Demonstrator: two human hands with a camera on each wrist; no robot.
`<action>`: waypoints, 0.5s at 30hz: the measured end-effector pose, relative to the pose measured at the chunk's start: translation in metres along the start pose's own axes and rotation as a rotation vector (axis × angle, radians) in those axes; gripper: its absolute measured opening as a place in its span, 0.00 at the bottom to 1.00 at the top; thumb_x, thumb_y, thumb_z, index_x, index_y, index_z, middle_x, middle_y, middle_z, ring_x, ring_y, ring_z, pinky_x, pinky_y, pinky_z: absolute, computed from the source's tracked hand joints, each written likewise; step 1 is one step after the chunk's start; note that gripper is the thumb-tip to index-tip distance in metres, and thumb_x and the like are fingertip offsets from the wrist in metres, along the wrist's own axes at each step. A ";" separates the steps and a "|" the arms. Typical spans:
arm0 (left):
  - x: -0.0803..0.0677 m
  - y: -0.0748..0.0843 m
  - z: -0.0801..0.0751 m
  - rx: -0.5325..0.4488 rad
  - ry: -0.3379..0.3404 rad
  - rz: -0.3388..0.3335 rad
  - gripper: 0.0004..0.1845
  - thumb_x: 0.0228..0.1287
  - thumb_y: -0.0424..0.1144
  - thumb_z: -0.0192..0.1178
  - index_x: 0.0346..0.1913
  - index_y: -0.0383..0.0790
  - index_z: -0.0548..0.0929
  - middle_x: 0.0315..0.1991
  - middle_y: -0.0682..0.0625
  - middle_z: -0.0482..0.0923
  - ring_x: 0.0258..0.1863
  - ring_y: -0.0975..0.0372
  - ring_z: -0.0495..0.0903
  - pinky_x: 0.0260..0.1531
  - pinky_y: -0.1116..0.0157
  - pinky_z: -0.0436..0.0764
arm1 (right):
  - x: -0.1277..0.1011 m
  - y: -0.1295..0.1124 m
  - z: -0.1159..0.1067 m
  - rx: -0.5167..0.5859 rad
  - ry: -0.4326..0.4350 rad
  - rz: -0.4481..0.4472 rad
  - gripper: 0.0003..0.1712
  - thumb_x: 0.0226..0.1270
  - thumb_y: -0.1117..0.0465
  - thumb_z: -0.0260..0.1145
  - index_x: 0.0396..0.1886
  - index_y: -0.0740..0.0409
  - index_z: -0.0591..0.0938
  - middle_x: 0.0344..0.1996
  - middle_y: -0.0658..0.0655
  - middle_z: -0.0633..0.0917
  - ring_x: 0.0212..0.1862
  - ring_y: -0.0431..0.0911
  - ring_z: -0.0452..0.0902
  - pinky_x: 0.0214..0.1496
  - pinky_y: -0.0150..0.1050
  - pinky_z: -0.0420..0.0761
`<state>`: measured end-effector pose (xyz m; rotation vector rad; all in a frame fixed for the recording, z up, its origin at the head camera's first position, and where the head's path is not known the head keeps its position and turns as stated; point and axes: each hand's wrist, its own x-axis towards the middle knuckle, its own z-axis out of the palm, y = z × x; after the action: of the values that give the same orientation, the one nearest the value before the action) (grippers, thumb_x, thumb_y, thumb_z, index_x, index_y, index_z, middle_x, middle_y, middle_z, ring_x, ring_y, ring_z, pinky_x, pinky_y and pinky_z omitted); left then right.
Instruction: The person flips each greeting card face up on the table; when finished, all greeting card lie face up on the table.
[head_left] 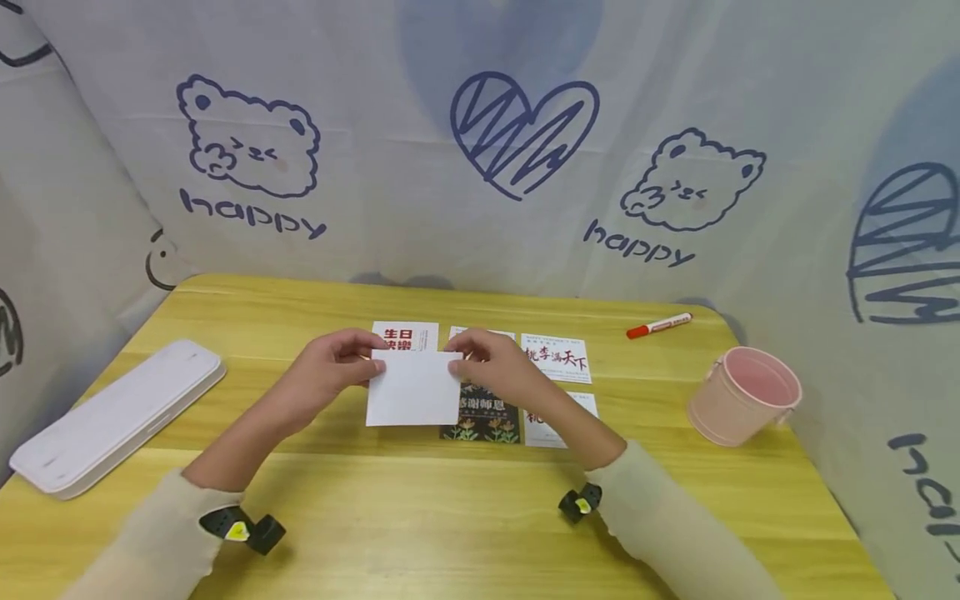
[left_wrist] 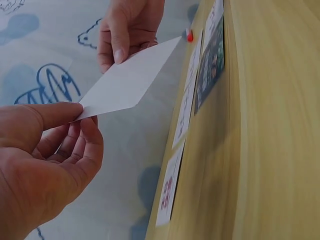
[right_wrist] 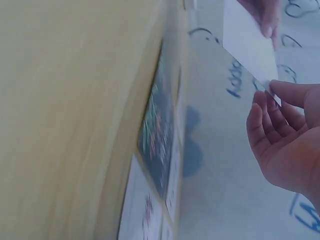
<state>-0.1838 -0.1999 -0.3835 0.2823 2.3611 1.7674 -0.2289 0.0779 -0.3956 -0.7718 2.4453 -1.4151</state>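
Blank white card (head_left: 412, 387) held above the bench (head_left: 450, 517), over the printed cards (head_left: 556, 358) lying there. Left hand (head_left: 330, 371) pinching its upper left corner, right hand (head_left: 498, 367) pinching the upper right, each grip closed on the card. Red marker (head_left: 658, 325) and pink bucket (head_left: 742, 396) off right; white case (head_left: 112, 417) far left.

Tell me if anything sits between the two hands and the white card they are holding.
Nothing visible does. The left hand pinches the white card at its upper left corner and the right hand pinches its upper right corner, skin straight on paper. The card is lifted above the printed cards lying on the table.
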 end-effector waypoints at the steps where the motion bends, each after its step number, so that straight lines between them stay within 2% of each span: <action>1: 0.004 0.001 0.006 -0.008 -0.011 0.001 0.17 0.70 0.32 0.61 0.58 0.29 0.76 0.53 0.37 0.78 0.43 0.58 0.81 0.46 0.63 0.84 | -0.006 0.001 -0.005 0.015 0.008 0.013 0.14 0.72 0.56 0.66 0.54 0.49 0.83 0.37 0.54 0.83 0.38 0.50 0.78 0.41 0.44 0.83; 5: 0.017 0.006 0.027 -0.031 -0.055 0.006 0.16 0.70 0.33 0.62 0.57 0.32 0.78 0.52 0.40 0.79 0.43 0.58 0.81 0.48 0.58 0.84 | -0.028 0.005 -0.025 0.071 0.042 0.048 0.14 0.72 0.56 0.66 0.55 0.49 0.83 0.36 0.56 0.83 0.39 0.60 0.79 0.46 0.58 0.83; 7: 0.023 0.008 0.035 -0.033 -0.075 0.016 0.16 0.70 0.33 0.62 0.57 0.32 0.78 0.49 0.41 0.79 0.43 0.58 0.81 0.48 0.57 0.84 | -0.037 0.007 -0.034 0.094 0.055 0.051 0.15 0.72 0.57 0.67 0.56 0.51 0.82 0.36 0.57 0.84 0.40 0.63 0.80 0.47 0.61 0.82; 11: 0.034 0.010 0.047 -0.040 -0.089 0.027 0.16 0.70 0.33 0.62 0.57 0.32 0.78 0.46 0.43 0.78 0.42 0.57 0.80 0.50 0.52 0.83 | -0.050 0.008 -0.049 0.098 0.067 0.042 0.15 0.72 0.58 0.66 0.56 0.51 0.81 0.37 0.56 0.86 0.40 0.60 0.82 0.46 0.58 0.84; 15: 0.040 0.010 0.053 -0.055 -0.093 0.027 0.16 0.70 0.32 0.61 0.58 0.31 0.77 0.45 0.43 0.77 0.42 0.56 0.79 0.52 0.50 0.83 | -0.056 0.008 -0.060 0.112 0.027 -0.004 0.15 0.72 0.58 0.66 0.56 0.53 0.82 0.38 0.57 0.86 0.39 0.54 0.83 0.46 0.54 0.85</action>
<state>-0.2084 -0.1373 -0.3896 0.3812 2.2516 1.7873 -0.2099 0.1555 -0.3762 -0.7371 2.3617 -1.5590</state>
